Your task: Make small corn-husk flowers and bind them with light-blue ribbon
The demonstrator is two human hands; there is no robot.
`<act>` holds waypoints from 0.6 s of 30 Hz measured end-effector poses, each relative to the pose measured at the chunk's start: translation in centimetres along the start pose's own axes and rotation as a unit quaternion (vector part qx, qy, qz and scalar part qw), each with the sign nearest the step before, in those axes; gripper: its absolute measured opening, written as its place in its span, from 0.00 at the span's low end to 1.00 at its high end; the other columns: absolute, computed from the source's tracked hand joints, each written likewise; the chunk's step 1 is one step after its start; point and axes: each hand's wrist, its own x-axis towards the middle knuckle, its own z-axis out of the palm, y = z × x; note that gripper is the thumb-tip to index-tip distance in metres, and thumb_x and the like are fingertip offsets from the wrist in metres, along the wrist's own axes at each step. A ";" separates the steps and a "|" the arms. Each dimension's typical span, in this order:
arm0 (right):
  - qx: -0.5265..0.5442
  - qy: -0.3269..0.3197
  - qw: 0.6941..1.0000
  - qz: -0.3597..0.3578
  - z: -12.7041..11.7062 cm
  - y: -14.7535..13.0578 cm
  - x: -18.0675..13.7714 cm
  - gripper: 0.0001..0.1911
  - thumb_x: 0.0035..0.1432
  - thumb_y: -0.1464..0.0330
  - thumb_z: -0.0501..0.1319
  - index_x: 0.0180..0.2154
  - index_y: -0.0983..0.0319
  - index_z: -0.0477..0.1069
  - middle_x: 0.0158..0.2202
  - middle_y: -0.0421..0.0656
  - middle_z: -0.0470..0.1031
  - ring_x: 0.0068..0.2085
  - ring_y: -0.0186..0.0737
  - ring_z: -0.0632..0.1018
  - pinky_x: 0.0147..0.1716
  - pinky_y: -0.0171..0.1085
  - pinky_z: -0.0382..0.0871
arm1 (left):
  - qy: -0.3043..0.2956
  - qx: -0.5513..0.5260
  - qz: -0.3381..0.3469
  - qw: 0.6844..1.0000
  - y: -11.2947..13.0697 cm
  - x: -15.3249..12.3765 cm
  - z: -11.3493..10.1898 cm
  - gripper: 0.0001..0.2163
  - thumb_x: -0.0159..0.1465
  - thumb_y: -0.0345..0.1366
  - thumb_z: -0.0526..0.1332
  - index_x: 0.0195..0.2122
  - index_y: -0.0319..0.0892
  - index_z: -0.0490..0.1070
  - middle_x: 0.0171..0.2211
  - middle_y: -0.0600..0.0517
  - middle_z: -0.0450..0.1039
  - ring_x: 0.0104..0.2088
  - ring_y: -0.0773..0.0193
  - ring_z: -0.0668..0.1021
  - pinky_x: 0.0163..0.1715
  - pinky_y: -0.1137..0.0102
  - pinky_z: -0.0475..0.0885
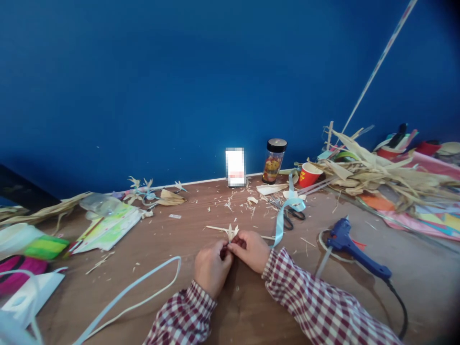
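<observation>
Just in front of me, both hands meet at a small pale flower of cut corn husk point(231, 232), its pointed petals fanning upward. My left hand point(213, 269) is closed, thumb and finger pinching the flower's base. From the other side my right hand point(250, 249) pinches the same base, fingers curled. The fingertips hide the lower end of the flower. Thin pale sticks point(216, 228) lie on the table behind the hands. A light blue ribbon point(280, 223) curls beside my right wrist, over black-handled scissors point(298, 215).
A blue glue gun point(354, 249) with a black cord lies on the brown table at right. Dried corn husks point(377, 175) are heaped behind it. A lidded jar point(273, 163) and red paper cup point(309, 176) stand near the blue wall. A white cable point(143, 287) loops at left.
</observation>
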 end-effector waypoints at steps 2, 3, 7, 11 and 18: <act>-0.014 0.015 1.000 -0.002 0.1 0.0 0.0 0.12 0.52 0.63 0.56 0.27 0.64 0.71 0.23 0.42 0.72 0.25 0.34 0.70 0.24 0.32 0.59 | -0.002 0.006 0.006 1.000 0.2 -0.1 0.0 0.09 0.56 0.33 0.53 0.32 0.42 0.73 0.27 0.49 0.75 0.28 0.62 0.75 0.28 0.71 0.64; -0.017 0.020 1.000 -0.007 0.1 0.0 0.0 0.12 0.53 0.63 0.55 0.27 0.64 0.71 0.23 0.42 0.72 0.25 0.34 0.70 0.24 0.32 0.59 | -0.001 -0.001 0.005 1.000 0.2 -0.1 0.0 0.09 0.56 0.33 0.53 0.32 0.42 0.73 0.27 0.49 0.75 0.28 0.62 0.75 0.28 0.70 0.64; -0.018 0.017 0.999 -0.037 0.0 0.1 0.0 0.11 0.54 0.66 0.54 0.29 0.65 0.71 0.23 0.41 0.71 0.24 0.33 0.69 0.24 0.31 0.58 | -0.001 -0.098 -0.011 0.995 0.1 0.0 0.1 0.12 0.55 0.32 0.54 0.39 0.42 0.71 0.27 0.51 0.74 0.28 0.63 0.75 0.28 0.71 0.65; 0.004 -0.016 0.998 -0.065 -0.9 0.0 0.1 0.11 0.54 0.66 0.54 0.31 0.65 0.72 0.25 0.42 0.72 0.26 0.33 0.69 0.26 0.31 0.60 | -0.062 -0.270 -0.028 0.960 -0.6 0.4 -0.1 0.13 0.56 0.35 0.55 0.42 0.39 0.68 0.27 0.50 0.73 0.26 0.65 0.74 0.27 0.72 0.67; 0.070 -0.126 0.984 -0.103 -2.8 -0.1 0.1 0.12 0.54 0.65 0.54 0.33 0.66 0.72 0.27 0.41 0.73 0.29 0.34 0.70 0.29 0.31 0.62 | -0.193 -0.467 -0.070 0.860 -1.6 1.3 -1.1 0.15 0.49 0.36 0.64 0.37 0.37 0.66 0.21 0.56 0.70 0.20 0.71 0.70 0.22 0.74 0.65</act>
